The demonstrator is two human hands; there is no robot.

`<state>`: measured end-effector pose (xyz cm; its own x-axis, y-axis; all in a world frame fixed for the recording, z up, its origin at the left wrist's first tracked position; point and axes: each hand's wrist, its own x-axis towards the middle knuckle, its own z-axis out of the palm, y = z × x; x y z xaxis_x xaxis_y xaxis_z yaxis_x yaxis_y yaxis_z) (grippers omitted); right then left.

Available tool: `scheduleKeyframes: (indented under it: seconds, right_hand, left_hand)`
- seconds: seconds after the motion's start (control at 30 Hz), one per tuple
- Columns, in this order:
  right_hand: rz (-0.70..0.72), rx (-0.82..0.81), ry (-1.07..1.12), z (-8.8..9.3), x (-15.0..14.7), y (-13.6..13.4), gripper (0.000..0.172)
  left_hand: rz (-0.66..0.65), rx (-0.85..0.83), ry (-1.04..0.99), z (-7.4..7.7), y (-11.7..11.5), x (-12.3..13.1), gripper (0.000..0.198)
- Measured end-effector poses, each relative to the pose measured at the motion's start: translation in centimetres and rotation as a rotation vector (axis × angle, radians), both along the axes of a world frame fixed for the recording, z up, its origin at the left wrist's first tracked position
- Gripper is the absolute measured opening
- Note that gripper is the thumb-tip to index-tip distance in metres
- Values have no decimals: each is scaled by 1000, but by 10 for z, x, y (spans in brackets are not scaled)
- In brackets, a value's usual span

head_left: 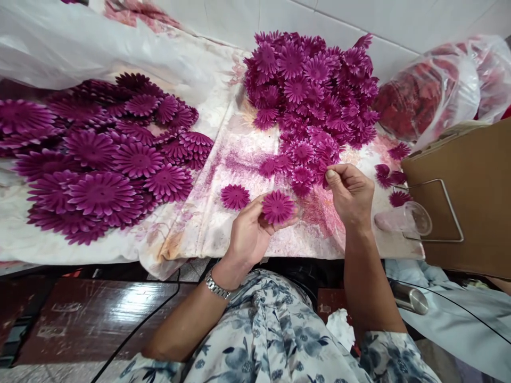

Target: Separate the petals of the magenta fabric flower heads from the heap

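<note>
My left hand (248, 234), with a metal watch on the wrist, is closed on a magenta artificial flower layer (278, 207), its petals facing up. My right hand (353, 196) pinches a second magenta flower piece (324, 171) at the edge of the smaller flowers; fingers partly hide it. A single flower layer (235, 197) lies on the cloth just left of my left hand. Beyond my hands rises a heap of small magenta flower pieces (297, 88). To the left spreads a pile of larger, flatter flower layers (101, 194).
A stained cloth (215, 234) covers the table. On the right stand a cardboard box (467, 197), a tipped clear plastic cup (403, 219) and a bent wire frame (452, 210). Behind them is a plastic bag with red pieces (423, 90). A steel flask (411, 299) lies below the table edge.
</note>
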<state>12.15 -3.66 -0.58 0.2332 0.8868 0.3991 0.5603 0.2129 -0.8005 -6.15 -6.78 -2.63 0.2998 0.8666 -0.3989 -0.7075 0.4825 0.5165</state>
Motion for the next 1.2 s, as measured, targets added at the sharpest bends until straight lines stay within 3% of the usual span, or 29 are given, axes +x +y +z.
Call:
scheduleKeyframes:
  seconds: [0.1, 0.2, 0.4, 0.47, 0.6, 0.67, 0.8, 0.93, 1.2]
  right_hand:
    - [19, -8, 45, -2, 3, 1, 17]
    - [3, -11, 31, -5, 8, 3, 15]
    - [-231, 202, -451, 4, 17, 3, 20]
    - [-110, 238, -515, 7, 6, -5, 19]
    - [433, 173, -534, 1, -27, -23, 8]
    - [512, 162, -548, -8, -37, -27, 7]
    - [440, 253, -642, -20, -42, -28, 11]
    - [354, 351, -749, -22, -44, -29, 13]
    - [243, 331, -754, -22, -48, -32, 14]
  left_hand:
    - [-43, 13, -43, 2, 1, -2, 31]
    - [-51, 56, -39, 1, 0, -1, 28]
    - [-16, 40, 97, -4, -3, 6, 26]
    - [11, 50, 122, -5, -2, 9, 27]
    - [10, 63, 81, -5, -1, 11, 20]
    - [-35, 72, 23, -4, -1, 10, 20]
    - [-108, 95, -20, -5, -2, 8, 31]
    - [-84, 79, 48, -8, -3, 9, 32]
    - [-23, 133, 69, -15, -4, 11, 33]
